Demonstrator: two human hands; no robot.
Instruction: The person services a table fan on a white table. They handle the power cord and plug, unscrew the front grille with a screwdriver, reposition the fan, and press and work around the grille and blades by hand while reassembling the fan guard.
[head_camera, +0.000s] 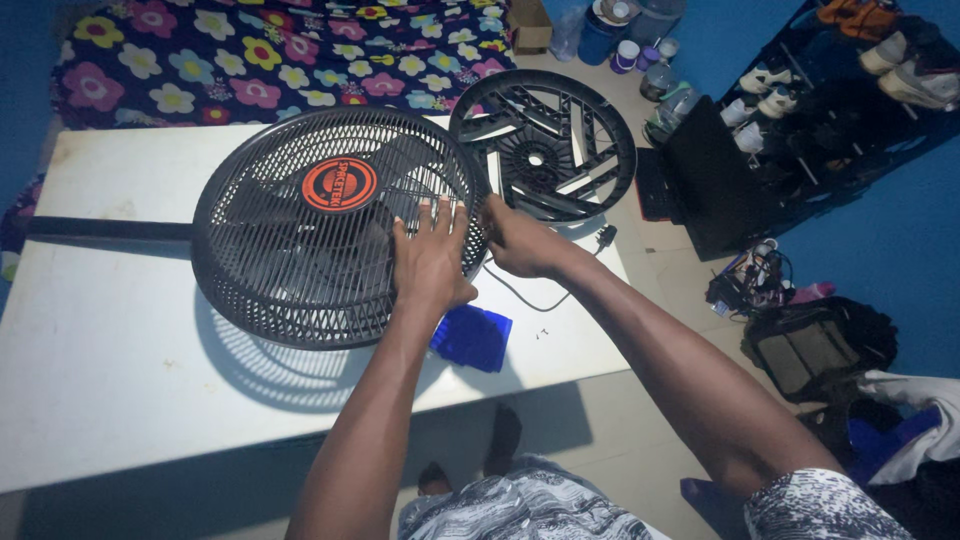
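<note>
White table (120, 330): both hands on black fan guard (300, 270).

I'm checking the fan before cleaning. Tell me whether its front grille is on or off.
On. The front grille covers the blades, with its round orange badge facing up. The left hand lies flat on it.

The round black fan grille (300, 230) looks like matt plastic ribs with a glossy orange-red centre badge (339, 184). It sits on a smooth white tabletop (110, 340) with a slight sheen, next to a crumpled blue cloth (472, 337) and a matt black plastic rear guard (543, 143).
</note>
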